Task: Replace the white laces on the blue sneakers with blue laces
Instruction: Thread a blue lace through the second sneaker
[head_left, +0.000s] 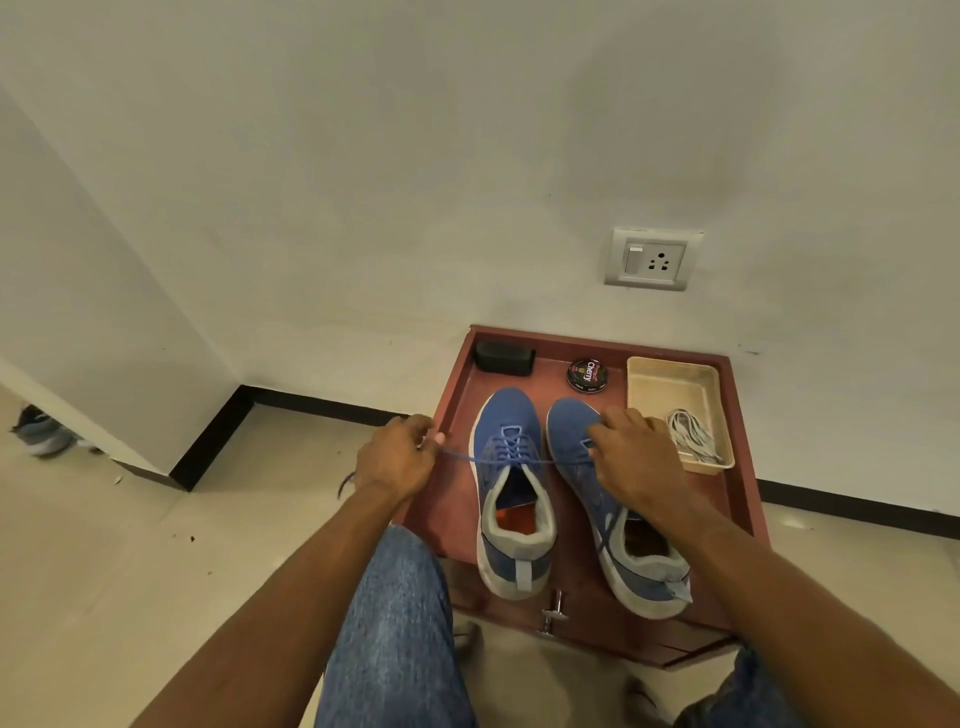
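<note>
Two blue sneakers stand side by side on a reddish-brown cabinet top (737, 499). The left sneaker (511, 499) has a blue lace (511, 449) threaded through its eyelets. One end of that lace runs taut to the left, where my left hand (400, 460) grips it; its tail hangs out behind my wrist. My right hand (636, 457) lies over the right sneaker (587, 467) with curled fingers and seems to hold the other lace end. The white laces (693, 436) lie bundled in a beige tray (675, 376) at the right.
A round tin of shoe polish (589, 374) and a black box (504, 356) stand at the back of the cabinet top, against the wall. A wall socket (652, 258) is above. My jeans-clad knee (395, 623) is in front of the cabinet. Another shoe (41, 431) lies far left.
</note>
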